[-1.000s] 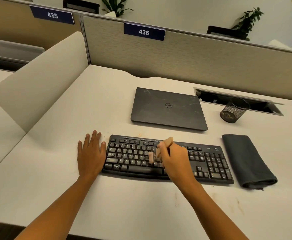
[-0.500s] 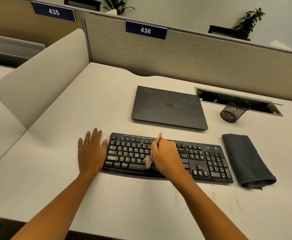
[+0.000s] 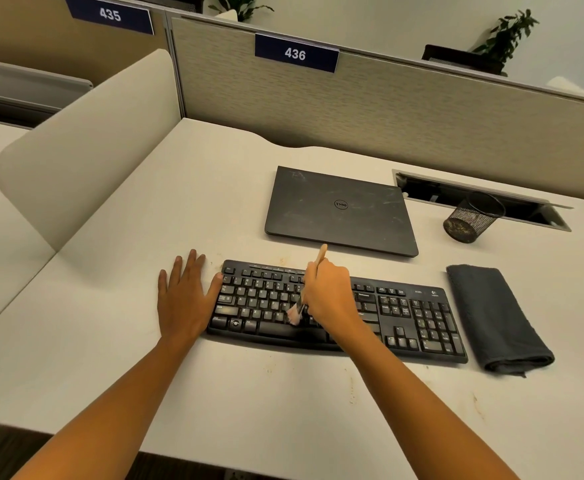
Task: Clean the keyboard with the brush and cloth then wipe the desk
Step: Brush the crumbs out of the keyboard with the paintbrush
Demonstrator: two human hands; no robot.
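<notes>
1. Your right hand is curled round the brush and grips it along the handle. The wooden handle end projects above your fingers, tilted toward the laptop.
2. The brush bristles point down and touch the keys in the letter rows of the keyboard, just left of your right hand.
3. Your left hand lies palm down on the worktop, fingers straight and slightly spread, holding nothing. Its thumb touches the left end of the keyboard.
4. The keyboard lies flat near the front of the worktop, with your right wrist crossing over its front edge.
5. The cloth, dark grey and folded, lies just beside the right end of the keyboard, apart from both hands.
6. The laptop lies closed behind the keyboard. A black mesh cup sits to its right, next to an open cable slot.
7. Brownish marks show on the worktop in front of the keyboard.
</notes>
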